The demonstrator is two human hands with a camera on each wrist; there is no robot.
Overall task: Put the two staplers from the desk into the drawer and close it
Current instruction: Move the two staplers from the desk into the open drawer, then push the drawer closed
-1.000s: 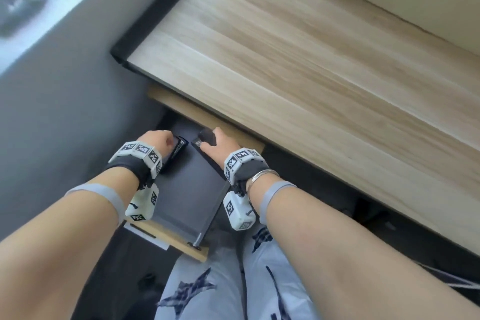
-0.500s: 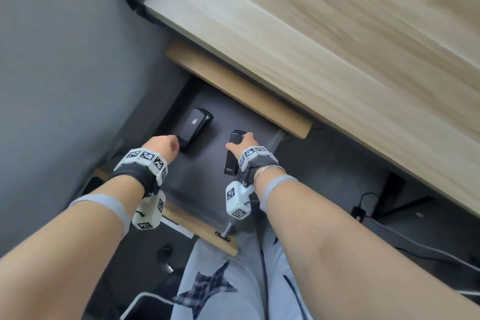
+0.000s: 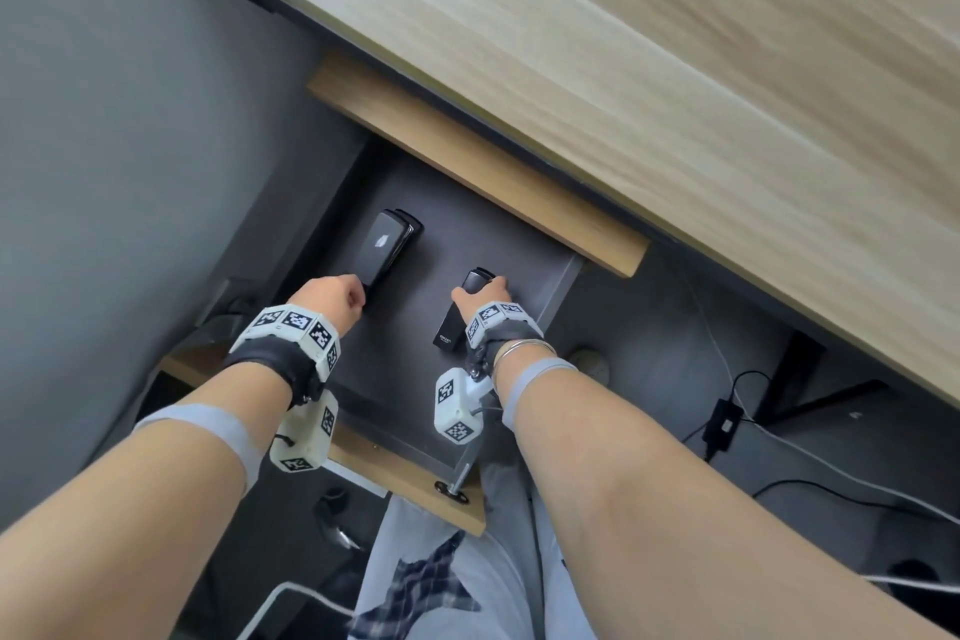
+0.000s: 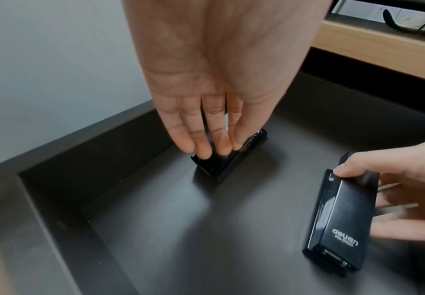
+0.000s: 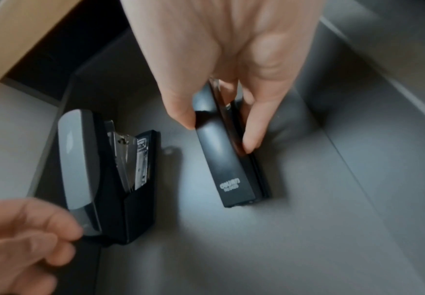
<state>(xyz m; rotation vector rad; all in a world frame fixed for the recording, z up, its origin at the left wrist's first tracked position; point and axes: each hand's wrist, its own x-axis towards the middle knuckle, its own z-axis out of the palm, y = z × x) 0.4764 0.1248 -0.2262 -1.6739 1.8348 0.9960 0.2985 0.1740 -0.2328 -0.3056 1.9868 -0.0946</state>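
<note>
Fingers (image 4: 204,139) of the left hand (image 3: 332,299) reach straight down, tips touching the near end of the wide stapler (image 3: 387,252) on the drawer (image 3: 415,395) floor. Beside it, the right hand (image 3: 480,296) pinches the slim stapler (image 5: 227,159) between thumb and fingers at its far end, base also on the floor. Beyond both hands the desk (image 3: 675,94) overhangs the open drawer.

Soft daylight, seemingly from the left; desk top (image 3: 675,94) smeared by motion blur, wrist views dim and blurred.
</note>
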